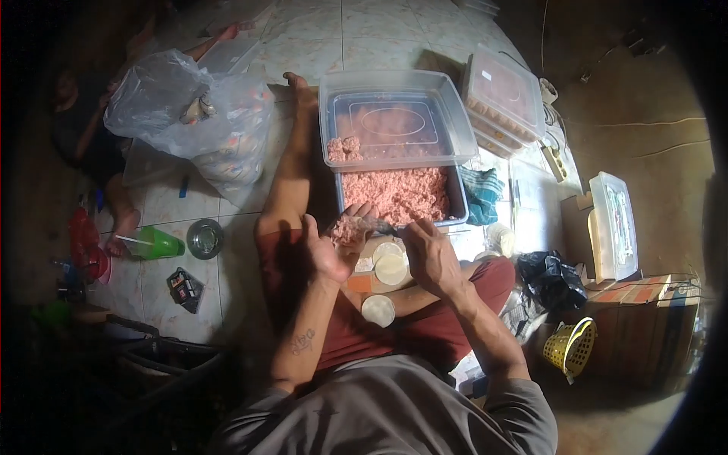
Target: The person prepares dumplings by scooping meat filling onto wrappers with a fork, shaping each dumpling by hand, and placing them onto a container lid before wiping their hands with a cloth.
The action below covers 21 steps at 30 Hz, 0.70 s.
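Note:
My left hand is palm up with its fingers curled around a portion of pink minced meat. My right hand grips a thin utensil whose tip reaches to that meat; I cannot tell if it is a spoon or a knife. Just beyond both hands, a tub is filled with more minced meat. Pale round wrappers lie below the hands between my legs, and another pale disc rests closer to me.
A clear plastic box sits over the tub's far part, a meat lump in its corner. Stacked lidded boxes stand right of it. Leftward are a large plastic bag, a green cup and a seated person. A yellow basket is at right.

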### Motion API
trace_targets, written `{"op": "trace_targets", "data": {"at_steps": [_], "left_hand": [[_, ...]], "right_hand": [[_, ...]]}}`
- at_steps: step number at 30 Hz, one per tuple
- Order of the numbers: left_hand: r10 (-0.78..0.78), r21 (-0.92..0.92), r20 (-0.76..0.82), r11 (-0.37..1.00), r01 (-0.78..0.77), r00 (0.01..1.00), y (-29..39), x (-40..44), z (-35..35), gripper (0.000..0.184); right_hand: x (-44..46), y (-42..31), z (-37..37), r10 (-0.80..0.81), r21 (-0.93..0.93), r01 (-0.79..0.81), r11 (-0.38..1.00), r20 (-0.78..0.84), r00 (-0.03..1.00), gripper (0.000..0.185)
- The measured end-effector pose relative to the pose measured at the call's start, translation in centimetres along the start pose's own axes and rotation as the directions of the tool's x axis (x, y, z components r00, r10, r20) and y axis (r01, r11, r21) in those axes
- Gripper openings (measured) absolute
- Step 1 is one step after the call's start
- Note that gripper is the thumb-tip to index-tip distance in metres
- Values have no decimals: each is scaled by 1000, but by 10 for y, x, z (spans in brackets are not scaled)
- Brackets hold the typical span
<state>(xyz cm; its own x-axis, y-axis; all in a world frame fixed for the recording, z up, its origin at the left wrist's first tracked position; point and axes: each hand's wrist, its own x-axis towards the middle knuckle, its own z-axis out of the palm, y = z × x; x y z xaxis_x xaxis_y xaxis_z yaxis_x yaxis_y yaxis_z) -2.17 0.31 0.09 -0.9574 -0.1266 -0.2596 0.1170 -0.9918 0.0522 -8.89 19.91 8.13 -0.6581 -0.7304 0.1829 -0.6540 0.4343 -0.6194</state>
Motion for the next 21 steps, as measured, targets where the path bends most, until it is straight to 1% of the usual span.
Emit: {"op": "trace_targets", "data": {"at_steps": [1, 2, 4, 5, 6, 8, 9, 10, 12, 13, 14, 16, 17, 18, 20, 21], "left_hand": [[20, 112, 15, 993, -21, 1000, -7, -2, 4, 110], [15, 112, 11, 994, -16, 1000, -13, -2, 8, 110], [117, 71, -190, 992, -105, 975, -19, 2, 17, 101], [103, 7, -232, 995, -104, 967, -14, 8, 5, 99], [104, 11, -238, 994, -105, 966, -12, 4, 7, 99], [-47, 75, -129, 996, 57, 991, -10, -2, 13, 96], [-89, 99, -128, 990, 102, 988, -5, -2, 15, 92], [-92, 98, -131, 990, 105, 987, 2, 0, 2, 92], [-213, 23, 4, 977, 213, 977, 15, 9, -30, 91], [-198, 92, -154, 973, 214, 968, 13, 5, -17, 95], [-204, 93, -156, 971, 220, 966, 13, 3, -9, 95], [-339, 140, -138, 923, 358, 930, 15, 1, -1, 100], [-371, 193, -66, 906, 377, 926, 22, 1, -12, 103], [-364, 196, -59, 909, 369, 929, 23, 3, -10, 103], [-446, 335, -88, 829, 448, 891, 23, -3, -11, 111], [-454, 334, -93, 824, 458, 886, 21, -6, -10, 111]], "right_hand": [[0, -7, 2, 18, 13, -18, 1000, -37, 999, 26], [-12, 11, 35, 16, 20, -15, 1000, -44, 999, 23], [-15, -7, 41, 24, 97, -25, 995, 16, 1000, 26], [-16, -12, 33, 178, 97, -187, 978, 95, 979, 31], [-17, -19, 31, 179, 104, -189, 976, 98, 979, 31], [-17, -30, 30, 257, 128, -255, 958, 2, 966, 31], [-25, -8, 51, 140, 161, -136, 978, -14, 990, 21], [-27, -9, 42, 145, 161, -141, 977, -14, 989, 21], [-23, -4, 19, 140, -13, -140, 990, 192, 971, 41], [-20, 6, 20, 33, -39, -26, 999, 179, 983, 41], [-18, 15, 23, 39, -39, -33, 999, 177, 983, 41], [-11, 24, 24, -178, 95, 167, 981, 125, 976, 35], [-14, 30, 14, -96, -47, 111, 993, 241, 966, 36], [-4, 21, 1, -105, -49, 121, 991, 240, 965, 36], [3, 3, -17, -68, -65, 88, 994, 263, 962, 34], [4, 18, -8, -97, -39, 113, 993, 283, 954, 31]]}}
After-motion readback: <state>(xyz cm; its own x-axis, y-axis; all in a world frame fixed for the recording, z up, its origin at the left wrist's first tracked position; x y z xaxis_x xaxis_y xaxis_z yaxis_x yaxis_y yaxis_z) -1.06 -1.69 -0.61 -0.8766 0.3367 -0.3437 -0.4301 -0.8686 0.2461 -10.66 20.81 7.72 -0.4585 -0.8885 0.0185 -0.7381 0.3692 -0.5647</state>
